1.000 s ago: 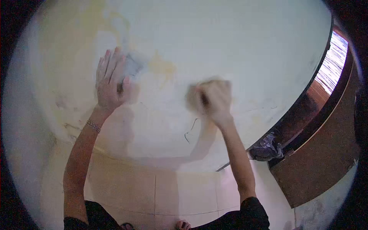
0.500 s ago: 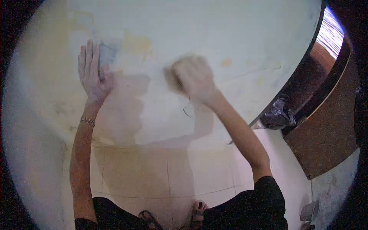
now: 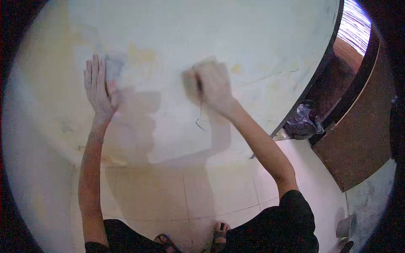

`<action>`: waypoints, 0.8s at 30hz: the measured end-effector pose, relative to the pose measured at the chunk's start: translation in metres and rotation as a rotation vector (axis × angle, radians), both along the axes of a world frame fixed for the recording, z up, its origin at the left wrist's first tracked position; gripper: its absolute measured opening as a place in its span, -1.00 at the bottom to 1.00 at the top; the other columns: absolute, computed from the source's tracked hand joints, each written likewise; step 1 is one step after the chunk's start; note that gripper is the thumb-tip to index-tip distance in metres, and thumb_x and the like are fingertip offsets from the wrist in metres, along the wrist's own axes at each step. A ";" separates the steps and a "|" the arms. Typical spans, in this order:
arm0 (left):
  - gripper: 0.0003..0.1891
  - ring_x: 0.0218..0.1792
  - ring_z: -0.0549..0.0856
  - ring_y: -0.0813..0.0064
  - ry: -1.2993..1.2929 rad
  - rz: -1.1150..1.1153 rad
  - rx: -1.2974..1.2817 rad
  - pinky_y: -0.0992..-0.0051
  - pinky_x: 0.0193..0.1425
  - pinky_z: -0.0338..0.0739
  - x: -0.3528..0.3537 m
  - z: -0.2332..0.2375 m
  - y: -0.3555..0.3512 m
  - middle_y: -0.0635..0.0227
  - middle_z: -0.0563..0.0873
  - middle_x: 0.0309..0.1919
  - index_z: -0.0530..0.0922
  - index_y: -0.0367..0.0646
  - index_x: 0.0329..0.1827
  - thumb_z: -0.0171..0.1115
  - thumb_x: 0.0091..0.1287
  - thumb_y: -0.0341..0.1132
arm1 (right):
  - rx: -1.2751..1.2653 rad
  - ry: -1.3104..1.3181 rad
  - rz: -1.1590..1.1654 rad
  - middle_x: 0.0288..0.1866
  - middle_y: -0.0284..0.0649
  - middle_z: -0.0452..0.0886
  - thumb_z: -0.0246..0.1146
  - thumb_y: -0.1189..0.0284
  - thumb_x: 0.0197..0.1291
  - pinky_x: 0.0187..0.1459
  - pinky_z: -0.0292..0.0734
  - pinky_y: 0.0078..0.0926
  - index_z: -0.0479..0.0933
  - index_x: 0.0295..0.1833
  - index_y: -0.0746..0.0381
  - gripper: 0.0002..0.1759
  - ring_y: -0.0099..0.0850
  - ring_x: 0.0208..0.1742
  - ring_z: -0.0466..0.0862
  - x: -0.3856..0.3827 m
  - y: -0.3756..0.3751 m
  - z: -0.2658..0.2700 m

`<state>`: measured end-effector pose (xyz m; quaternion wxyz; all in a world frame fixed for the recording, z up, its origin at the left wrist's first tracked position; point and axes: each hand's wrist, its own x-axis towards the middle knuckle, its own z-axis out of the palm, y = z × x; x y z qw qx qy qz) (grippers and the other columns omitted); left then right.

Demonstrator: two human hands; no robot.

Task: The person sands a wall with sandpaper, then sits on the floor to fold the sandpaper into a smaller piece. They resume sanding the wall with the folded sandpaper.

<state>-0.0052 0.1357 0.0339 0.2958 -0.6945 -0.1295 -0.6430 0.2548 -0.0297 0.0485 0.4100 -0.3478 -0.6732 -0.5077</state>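
Observation:
My left hand (image 3: 101,90) lies flat against the pale, patchy wall (image 3: 177,25), fingers pointing up, a chain bracelet (image 3: 96,137) on the wrist. To its right, my right hand (image 3: 214,84) is closed around a tan pad (image 3: 190,84) pressed to the wall. The pad looks like sandpaper, but motion blurs it and the fingers partly cover it. Below it hangs a thin dark strand (image 3: 201,109) with a curled end. Yellowish and grey patches mark the wall around both hands.
Light floor tiles (image 3: 232,189) meet the wall's bottom edge, with my sandalled feet on them. At the right are a dark-edged opening, a crumpled plastic bag (image 3: 303,122) and a brown board (image 3: 358,147). A small bucket (image 3: 346,226) stands at the lower right.
The view has shifted slightly. My left hand stays flat on the wall, while my right hand, still blurred, keeps the pad at nearly the same spot and is turned a little differently.

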 end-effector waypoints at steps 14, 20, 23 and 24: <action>-0.52 0.42 0.22 -0.09 -0.013 0.033 -0.040 0.03 0.46 0.04 0.006 -0.022 0.004 -0.02 0.30 0.38 0.33 -0.32 0.33 -0.11 0.40 -0.27 | -0.081 -0.109 -0.033 -0.38 -0.21 0.53 0.29 0.49 0.04 -0.26 0.43 -0.28 0.47 -0.29 0.19 -0.87 -0.24 -0.34 0.54 0.006 -0.004 -0.013; -0.52 0.42 0.22 -0.07 -0.041 -0.008 -0.003 0.04 0.45 0.06 0.012 -0.031 0.014 0.00 0.31 0.38 0.33 -0.29 0.34 -0.10 0.39 -0.27 | 0.243 0.515 -0.111 -0.39 -0.17 0.50 0.16 0.44 0.26 -0.34 0.36 -0.31 0.46 -0.32 0.23 -0.89 -0.25 -0.39 0.48 0.033 -0.015 0.041; -0.52 0.42 0.22 -0.07 -0.030 0.007 -0.024 0.04 0.45 0.06 0.012 -0.033 0.015 0.00 0.31 0.38 0.34 -0.28 0.34 -0.11 0.40 -0.26 | 0.174 0.261 -0.054 -0.42 -0.18 0.50 0.18 0.47 0.24 -0.34 0.41 -0.36 0.47 -0.31 0.23 -0.92 -0.29 -0.39 0.50 0.039 -0.010 0.019; -0.52 0.42 0.22 -0.07 -0.030 0.005 -0.020 0.04 0.45 0.06 0.012 -0.033 0.013 0.01 0.31 0.38 0.34 -0.28 0.34 -0.10 0.40 -0.26 | 0.127 0.149 -0.026 -0.43 -0.19 0.50 0.18 0.48 0.24 -0.34 0.42 -0.38 0.47 -0.30 0.24 -0.92 -0.31 -0.39 0.51 0.036 -0.009 0.004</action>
